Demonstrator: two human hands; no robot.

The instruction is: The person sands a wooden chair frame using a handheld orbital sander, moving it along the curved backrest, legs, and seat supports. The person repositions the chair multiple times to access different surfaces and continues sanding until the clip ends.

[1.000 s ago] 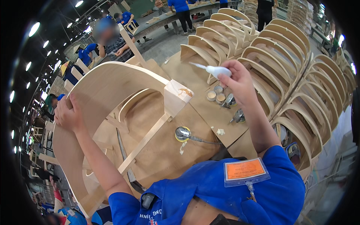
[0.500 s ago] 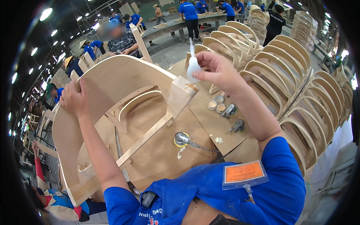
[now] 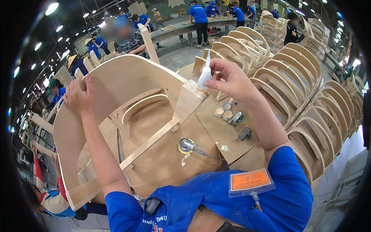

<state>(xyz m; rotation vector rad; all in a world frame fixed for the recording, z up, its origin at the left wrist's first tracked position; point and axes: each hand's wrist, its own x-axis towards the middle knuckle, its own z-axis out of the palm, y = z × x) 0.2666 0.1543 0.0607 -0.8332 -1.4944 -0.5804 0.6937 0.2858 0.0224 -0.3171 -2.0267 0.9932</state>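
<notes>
My left hand (image 3: 80, 96) clasps the chair frame (image 3: 116, 77), presumably steadying it, while my right hand (image 3: 228, 80) pinches the white bottle (image 3: 204, 79).

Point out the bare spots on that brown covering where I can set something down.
On the brown covering, one patch lies between the slanting wooden rail and the nearest sander with its shavings; another lies between that sander and the tins. It is crowded around the tins and two farther sanders, and rightward, where curved frames stand packed.

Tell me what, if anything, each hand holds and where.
Right hand: white bottle, by its rounded body. Left hand: curved wooden frame, by its rim.
</notes>
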